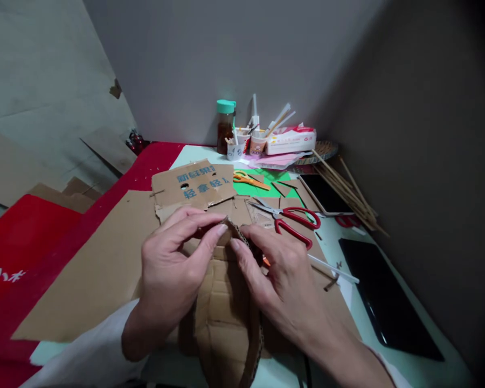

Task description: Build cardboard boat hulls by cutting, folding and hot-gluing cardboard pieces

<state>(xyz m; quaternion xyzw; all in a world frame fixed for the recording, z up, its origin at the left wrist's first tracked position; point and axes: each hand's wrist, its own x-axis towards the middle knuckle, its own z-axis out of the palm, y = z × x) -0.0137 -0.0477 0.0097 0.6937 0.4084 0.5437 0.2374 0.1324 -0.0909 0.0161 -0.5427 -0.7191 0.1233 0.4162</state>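
A long piece of folded cardboard (226,310), creased crosswise and with raised corrugated edges, stands between my hands at the near side of the table. My left hand (181,258) pinches its far left edge between thumb and fingers. On the other side, my right hand (272,269) grips the right rim near the far tip, thumb inside and fingers outside. Red-handled scissors (297,218) lie with blades apart just beyond my right hand. Behind my hands rests a flat cardboard sheet (194,183) with blue printed characters.
Orange scissors (253,180) lie on a green sheet (246,189). A bottle (225,129), paper cups (258,144) and a tissue pack (291,140) stand at the back. Right are a phone-like device (327,193), wooden sticks (347,196) and a black tablet-like slab (388,296). Left lies a large cardboard sheet (92,269).
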